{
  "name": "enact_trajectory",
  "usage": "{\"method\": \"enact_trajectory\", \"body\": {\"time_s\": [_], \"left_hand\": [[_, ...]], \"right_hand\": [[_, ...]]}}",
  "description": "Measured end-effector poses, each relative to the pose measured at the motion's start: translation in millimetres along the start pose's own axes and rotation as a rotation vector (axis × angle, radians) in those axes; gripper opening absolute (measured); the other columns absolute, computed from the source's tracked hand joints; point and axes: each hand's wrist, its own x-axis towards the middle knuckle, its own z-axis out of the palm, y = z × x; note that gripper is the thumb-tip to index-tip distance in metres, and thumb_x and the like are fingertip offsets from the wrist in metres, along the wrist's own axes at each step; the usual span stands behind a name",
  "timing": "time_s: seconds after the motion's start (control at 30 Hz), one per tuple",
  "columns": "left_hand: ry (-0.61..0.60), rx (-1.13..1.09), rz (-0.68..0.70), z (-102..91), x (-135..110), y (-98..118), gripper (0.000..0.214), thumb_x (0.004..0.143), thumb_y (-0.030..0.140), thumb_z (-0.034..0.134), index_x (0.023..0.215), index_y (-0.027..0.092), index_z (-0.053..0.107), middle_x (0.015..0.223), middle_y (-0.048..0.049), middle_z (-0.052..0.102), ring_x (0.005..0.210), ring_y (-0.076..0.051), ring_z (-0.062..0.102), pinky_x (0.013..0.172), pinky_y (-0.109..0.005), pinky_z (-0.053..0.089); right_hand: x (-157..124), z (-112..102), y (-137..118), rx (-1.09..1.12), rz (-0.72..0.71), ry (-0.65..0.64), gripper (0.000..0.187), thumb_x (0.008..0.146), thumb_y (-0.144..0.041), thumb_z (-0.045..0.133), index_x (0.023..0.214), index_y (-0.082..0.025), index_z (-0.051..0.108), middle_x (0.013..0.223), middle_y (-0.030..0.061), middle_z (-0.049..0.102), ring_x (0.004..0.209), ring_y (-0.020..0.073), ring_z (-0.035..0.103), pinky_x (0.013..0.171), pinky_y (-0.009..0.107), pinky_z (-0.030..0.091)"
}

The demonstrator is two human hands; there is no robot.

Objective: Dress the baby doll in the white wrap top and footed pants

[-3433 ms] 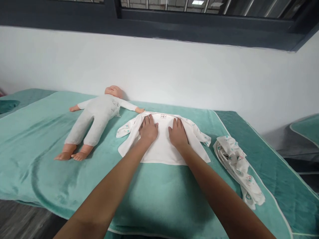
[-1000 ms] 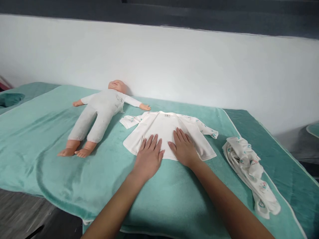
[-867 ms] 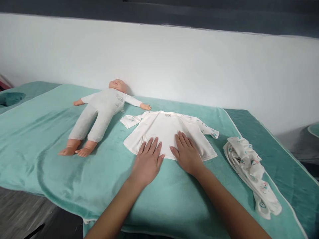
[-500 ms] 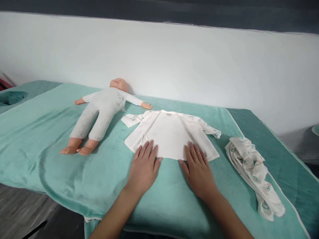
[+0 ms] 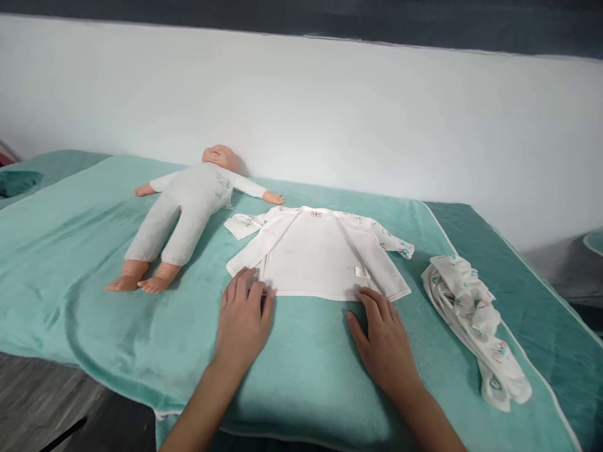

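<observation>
Lying flat and open on the green blanket (image 5: 306,364), the white shirt (image 5: 313,257) has its sleeves out to both sides, its neckline toward the wall (image 5: 301,113) and its hem toward the person. A small printed label (image 5: 316,214) shows inside the neck, and a pale tag (image 5: 362,272) near the right front edge. The left hand (image 5: 242,323), half open with bent fingers, touches the shirt's near left corner; whether it pinches the cloth cannot be told. The right hand (image 5: 387,342), loosely open with its thumb apart, rests its fingertips at the hem's right portion, holding nothing visible. To the shirt's left lies the doll (image 5: 195,188), face up in a white cloth body, one arm reaching just beside the shirt's shoulder. To the right lies the printed bundle (image 5: 475,329), folded lengthwise and apart from the shirt. The blanket is pale-edged and rumpled at left; beyond its right edge runs a darker green cover (image 5: 475,232). Behind rises the plain wall, topped by a dark band (image 5: 301,19). Grey floor (image 5: 38,402) shows at lower left.
</observation>
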Motion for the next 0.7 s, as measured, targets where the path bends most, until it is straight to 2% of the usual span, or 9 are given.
{"method": "enact_trajectory", "body": {"time_s": [0.13,0.2,0.3,0.37,0.7], "left_hand": [[0.016,0.003,-0.052,2.2,-0.8,0.8,0.02,0.1,0.035,0.049,0.092,0.018,0.057,0.138,-0.0187,0.057,0.139,-0.037,0.046,0.109,-0.053,0.043],[0.014,0.007,-0.068,2.7,-1.3,1.1,0.021,0.1,0.035,0.048,0.102,0.017,0.06,0.144,-0.0191,0.054,0.139,-0.037,0.046,0.109,-0.053,0.043],[0.01,0.019,-0.072,3.9,-2.3,1.2,0.032,0.101,0.035,0.047,0.126,0.018,0.058,0.15,-0.0179,0.05,0.142,-0.037,0.044,0.11,-0.055,0.042],[0.013,0.019,-0.065,5.1,-3.1,0.7,0.037,0.101,0.034,0.047,0.133,0.019,0.057,0.151,-0.0167,0.051,0.145,-0.037,0.041,0.112,-0.056,0.041],[0.015,0.049,-0.172,5.9,-3.7,1.6,0.042,0.101,0.037,0.046,0.134,0.013,0.058,0.153,-0.0193,0.048,0.147,-0.038,0.038,0.115,-0.056,0.039]], "right_hand": [[-0.2,-0.5,-0.4,0.019,0.032,0.015,0.03,0.101,-0.041,0.049,0.12,-0.018,0.056,0.123,0.0151,0.063,0.117,0.0322,0.057,0.1,0.052,0.05],[-0.2,-0.6,-1.0,0.02,0.035,0.021,0.028,0.101,-0.04,0.049,0.119,-0.019,0.057,0.121,0.0147,0.063,0.115,0.0323,0.057,0.099,0.052,0.05],[-0.3,-1.0,-1.6,0.031,0.04,0.033,0.027,0.101,-0.039,0.048,0.119,-0.021,0.057,0.121,0.0144,0.063,0.115,0.0323,0.057,0.1,0.053,0.049],[-0.3,-1.4,-1.6,0.039,0.038,0.04,0.026,0.101,-0.038,0.048,0.119,-0.022,0.057,0.12,0.0143,0.063,0.114,0.0322,0.057,0.099,0.053,0.05],[-3.0,-1.0,-3.4,0.07,0.05,0.045,0.026,0.1,-0.033,0.05,0.12,-0.021,0.059,0.121,0.0139,0.063,0.116,0.032,0.057,0.1,0.053,0.049]]}}
